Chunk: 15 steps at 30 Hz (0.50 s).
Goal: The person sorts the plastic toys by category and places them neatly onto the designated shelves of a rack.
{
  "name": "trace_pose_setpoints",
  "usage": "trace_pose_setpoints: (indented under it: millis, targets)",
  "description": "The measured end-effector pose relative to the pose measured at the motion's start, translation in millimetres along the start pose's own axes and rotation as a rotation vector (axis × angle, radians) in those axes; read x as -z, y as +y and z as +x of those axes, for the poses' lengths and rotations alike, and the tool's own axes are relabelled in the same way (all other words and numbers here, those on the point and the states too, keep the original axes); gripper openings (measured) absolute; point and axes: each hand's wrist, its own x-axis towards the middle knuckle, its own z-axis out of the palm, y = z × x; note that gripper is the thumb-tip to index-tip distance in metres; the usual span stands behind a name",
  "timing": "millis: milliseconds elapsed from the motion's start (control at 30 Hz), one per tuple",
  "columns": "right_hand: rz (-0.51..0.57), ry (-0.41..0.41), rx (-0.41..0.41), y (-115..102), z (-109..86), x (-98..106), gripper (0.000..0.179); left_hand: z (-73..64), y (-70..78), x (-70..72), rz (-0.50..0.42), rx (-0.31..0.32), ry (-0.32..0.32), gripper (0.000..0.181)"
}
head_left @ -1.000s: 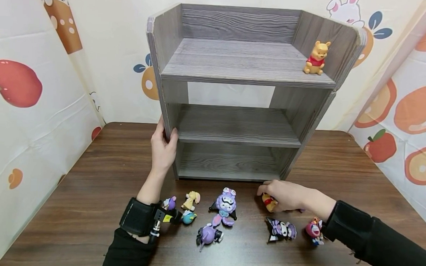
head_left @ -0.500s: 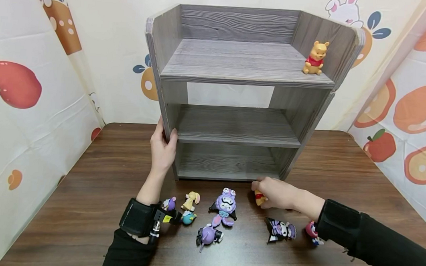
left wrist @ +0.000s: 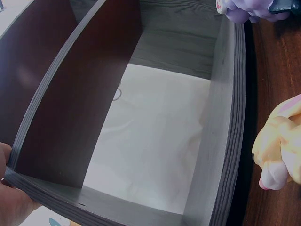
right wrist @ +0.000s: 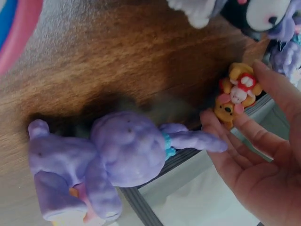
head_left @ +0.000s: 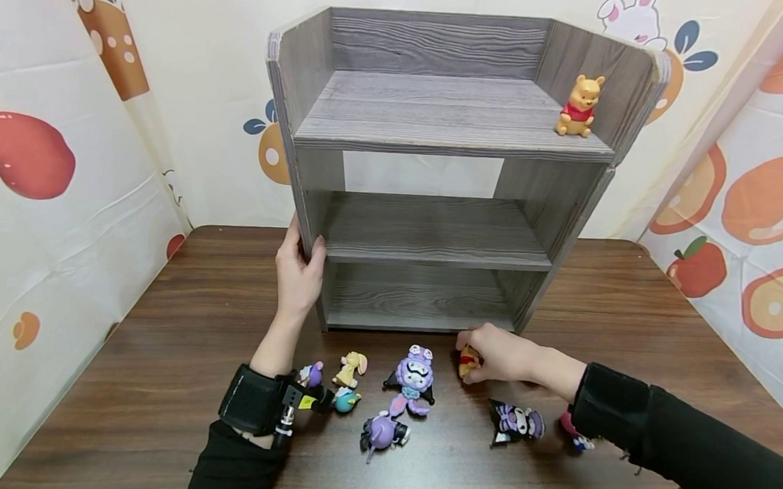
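Note:
My left hand (head_left: 299, 280) grips the left side panel of a grey wood-grain shelf unit (head_left: 431, 114), thumb on the inner side; part of that hand also shows in the left wrist view (left wrist: 14, 200). Just in front of the unit's lower right, my right hand (head_left: 505, 354) holds a small yellow bear figurine (head_left: 469, 359) at table level. In the right wrist view the bear figurine (right wrist: 237, 92), in red with a tiny pink piglet on it, lies between thumb and fingertips. Another yellow bear figurine (head_left: 579, 107) sits at the right of the top shelf.
Purple-and-black figurines (head_left: 415, 379) lie in the table's middle. Small figurines, including a yellow long-eared one (head_left: 352, 369), lie by my left forearm. A dark-caped figurine (head_left: 516, 422) and a pink one (head_left: 576, 431) lie at right. A purple rabbit figurine (right wrist: 127, 150) lies near my right wrist.
My right hand has slid left along the front of the shelf unit with the yellow bear figurine. The left hand keeps its grip on the side panel.

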Motion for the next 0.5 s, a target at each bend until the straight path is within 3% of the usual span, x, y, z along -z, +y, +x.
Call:
trace_pose_setpoints:
  millis: [133, 333, 500]
  targets:
    - [0.080, -0.067, 0.013, 8.9, 1.4, 7.0, 0.039, 0.2, 0.0, -0.2, 0.004, -0.005, 0.000, 0.051]
    - [0.206, -0.229, -0.065, 23.8, -0.4, 21.0, 0.048, 0.3, 1.1, -1.0, 0.007, -0.013, 0.003, 0.051]
    - [0.246, -0.251, -0.076, 30.2, 0.0, 21.5, 0.046, 0.3, 0.2, -0.6, 0.010, -0.017, 0.004, 0.051]
